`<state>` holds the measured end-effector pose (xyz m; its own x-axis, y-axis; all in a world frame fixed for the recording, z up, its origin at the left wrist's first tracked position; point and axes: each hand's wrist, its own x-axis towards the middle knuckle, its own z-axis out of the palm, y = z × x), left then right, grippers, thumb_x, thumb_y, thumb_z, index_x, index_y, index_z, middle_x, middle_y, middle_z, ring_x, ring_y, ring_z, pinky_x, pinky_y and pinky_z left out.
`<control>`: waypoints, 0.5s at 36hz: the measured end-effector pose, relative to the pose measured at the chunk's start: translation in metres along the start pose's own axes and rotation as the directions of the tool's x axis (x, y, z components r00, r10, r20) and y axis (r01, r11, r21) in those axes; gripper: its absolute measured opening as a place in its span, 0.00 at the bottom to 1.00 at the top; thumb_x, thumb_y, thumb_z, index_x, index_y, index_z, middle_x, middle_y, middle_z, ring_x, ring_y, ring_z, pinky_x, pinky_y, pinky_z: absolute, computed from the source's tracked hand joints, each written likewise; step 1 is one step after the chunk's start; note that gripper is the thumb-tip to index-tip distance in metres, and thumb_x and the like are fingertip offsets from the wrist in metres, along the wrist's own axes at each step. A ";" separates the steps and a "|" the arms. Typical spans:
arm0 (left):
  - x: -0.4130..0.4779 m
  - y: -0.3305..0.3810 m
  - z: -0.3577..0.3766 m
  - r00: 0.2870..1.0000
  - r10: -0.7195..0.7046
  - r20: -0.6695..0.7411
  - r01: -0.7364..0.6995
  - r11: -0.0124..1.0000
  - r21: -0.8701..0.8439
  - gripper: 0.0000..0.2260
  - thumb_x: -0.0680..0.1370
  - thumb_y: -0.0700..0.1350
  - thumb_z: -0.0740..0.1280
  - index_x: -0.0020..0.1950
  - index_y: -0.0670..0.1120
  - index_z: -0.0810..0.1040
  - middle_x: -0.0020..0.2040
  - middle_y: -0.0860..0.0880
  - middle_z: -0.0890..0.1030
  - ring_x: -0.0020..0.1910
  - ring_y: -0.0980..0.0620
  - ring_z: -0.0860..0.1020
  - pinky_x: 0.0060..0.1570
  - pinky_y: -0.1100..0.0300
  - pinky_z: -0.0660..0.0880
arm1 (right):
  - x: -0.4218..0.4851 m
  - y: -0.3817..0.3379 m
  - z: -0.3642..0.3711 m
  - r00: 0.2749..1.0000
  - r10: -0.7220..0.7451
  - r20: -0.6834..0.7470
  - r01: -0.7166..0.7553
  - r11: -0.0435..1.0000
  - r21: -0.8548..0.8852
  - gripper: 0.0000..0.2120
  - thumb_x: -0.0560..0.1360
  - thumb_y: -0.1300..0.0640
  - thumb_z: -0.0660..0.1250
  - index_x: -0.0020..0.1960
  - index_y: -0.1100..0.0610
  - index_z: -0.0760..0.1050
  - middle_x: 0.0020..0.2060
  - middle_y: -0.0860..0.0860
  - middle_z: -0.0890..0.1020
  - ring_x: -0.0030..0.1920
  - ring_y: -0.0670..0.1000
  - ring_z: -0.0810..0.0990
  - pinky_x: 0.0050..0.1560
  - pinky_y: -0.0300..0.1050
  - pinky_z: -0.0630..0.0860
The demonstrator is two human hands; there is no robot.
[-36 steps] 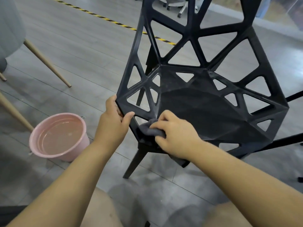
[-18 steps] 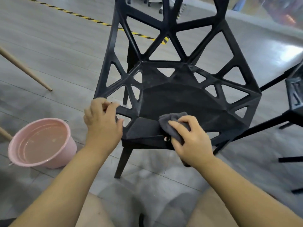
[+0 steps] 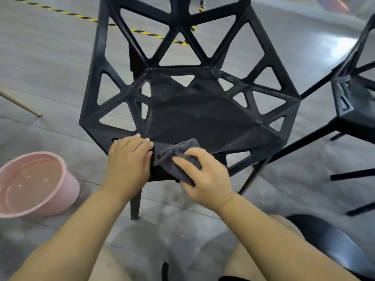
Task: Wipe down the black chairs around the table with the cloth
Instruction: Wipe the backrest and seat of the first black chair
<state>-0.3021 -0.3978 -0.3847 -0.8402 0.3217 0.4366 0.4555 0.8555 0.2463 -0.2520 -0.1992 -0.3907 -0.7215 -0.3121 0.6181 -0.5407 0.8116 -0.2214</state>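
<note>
A black chair (image 3: 203, 118) with a triangle-lattice shell stands right in front of me, its seat facing me. My left hand (image 3: 129, 159) rests on the seat's front edge at the left, fingers lying fairly straight on the plastic. Just to its right, my right hand (image 3: 205, 175) holds a dark grey cloth (image 3: 178, 153) and presses it on the front edge of the seat. Part of the cloth is hidden under my palm and hangs over the edge. The two hands are almost touching.
A pink basin (image 3: 69, 187) of water sits on the grey floor at the left. A second black chair (image 3: 355, 110) stands at the right, with a dark rounded object (image 3: 328, 250) at the lower right. A wooden leg (image 3: 20, 102) slants in at the far left. Yellow-black tape (image 3: 142, 33) crosses the floor behind.
My left hand let go of the chair's left rim corner and came to lie on the front edge beside the cloth. My right hand slid the cloth along the front edge.
</note>
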 end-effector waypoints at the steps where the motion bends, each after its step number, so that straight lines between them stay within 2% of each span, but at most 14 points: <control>1: 0.000 0.000 0.000 1.000 0.001 0.003 -0.001 1.000 -0.005 0.13 0.75 0.44 0.58 0.47 0.41 0.82 0.46 0.45 0.82 0.53 0.40 0.80 0.51 0.52 0.66 | -0.003 0.010 -0.005 0.999 0.036 -0.039 -0.037 0.999 -0.019 0.16 0.70 0.57 0.68 0.58 0.57 0.79 0.54 0.55 0.73 0.43 0.59 0.79 0.38 0.51 0.77; 4: 0.000 0.000 0.002 1.000 0.004 0.015 -0.004 1.000 -0.024 0.14 0.75 0.44 0.58 0.48 0.41 0.82 0.48 0.45 0.83 0.53 0.41 0.80 0.51 0.53 0.67 | -0.009 0.026 -0.017 0.970 0.184 -0.157 -0.193 0.980 -0.044 0.15 0.70 0.59 0.69 0.56 0.60 0.80 0.54 0.56 0.73 0.48 0.55 0.78 0.45 0.47 0.78; 7: 0.000 0.000 0.003 1.000 0.016 0.003 -0.016 1.000 -0.025 0.14 0.75 0.44 0.59 0.47 0.41 0.83 0.48 0.45 0.83 0.52 0.41 0.80 0.51 0.53 0.67 | -0.011 0.015 -0.011 0.931 0.294 -0.216 -0.303 0.953 -0.010 0.14 0.69 0.60 0.69 0.54 0.62 0.81 0.52 0.57 0.74 0.48 0.55 0.77 0.47 0.43 0.76; 9: 0.000 -0.002 0.003 0.999 0.034 -0.008 -0.035 0.999 -0.018 0.13 0.75 0.44 0.60 0.47 0.41 0.83 0.48 0.45 0.83 0.52 0.41 0.81 0.51 0.53 0.67 | -0.014 -0.002 0.000 0.952 0.244 -0.182 -0.251 0.968 -0.015 0.14 0.69 0.59 0.68 0.54 0.61 0.81 0.52 0.57 0.74 0.46 0.58 0.78 0.46 0.46 0.76; 11: -0.001 -0.005 0.003 0.998 0.054 -0.012 -0.055 0.998 -0.016 0.13 0.76 0.45 0.60 0.48 0.41 0.83 0.49 0.44 0.83 0.52 0.41 0.81 0.51 0.53 0.68 | -0.018 -0.014 0.008 0.986 0.129 -0.107 -0.130 0.992 0.002 0.14 0.70 0.59 0.68 0.55 0.59 0.80 0.51 0.58 0.76 0.42 0.60 0.78 0.41 0.50 0.77; 14: -0.002 -0.008 0.003 0.997 0.074 -0.011 -0.074 0.997 -0.037 0.13 0.76 0.44 0.61 0.48 0.40 0.83 0.49 0.44 0.83 0.52 0.41 0.81 0.49 0.50 0.73 | -0.017 -0.007 0.001 1.000 0.022 -0.010 -0.022 1.000 0.011 0.15 0.70 0.58 0.68 0.56 0.56 0.78 0.52 0.57 0.76 0.40 0.60 0.78 0.36 0.51 0.76; 16: -0.001 -0.007 0.002 0.997 0.077 -0.011 -0.077 0.996 -0.040 0.12 0.75 0.44 0.61 0.47 0.40 0.83 0.49 0.44 0.83 0.52 0.41 0.81 0.46 0.48 0.75 | -0.018 0.014 -0.013 1.000 0.025 -0.013 -0.026 0.999 -0.045 0.14 0.70 0.58 0.68 0.55 0.57 0.80 0.51 0.57 0.77 0.41 0.60 0.78 0.36 0.50 0.76; 18: 0.000 -0.004 0.002 0.998 0.057 0.009 -0.057 0.998 -0.019 0.12 0.75 0.44 0.60 0.46 0.40 0.83 0.47 0.45 0.83 0.51 0.40 0.81 0.45 0.48 0.75 | -0.018 0.040 -0.029 0.985 0.146 -0.092 -0.153 0.985 -0.083 0.13 0.70 0.58 0.67 0.54 0.58 0.80 0.52 0.55 0.75 0.43 0.56 0.78 0.38 0.47 0.77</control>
<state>-0.3043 -0.4003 -0.3870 -0.8153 0.3737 0.4422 0.5083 0.8278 0.2376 -0.2476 -0.1466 -0.3888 -0.7500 -0.1438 0.6456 -0.3860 0.8878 -0.2505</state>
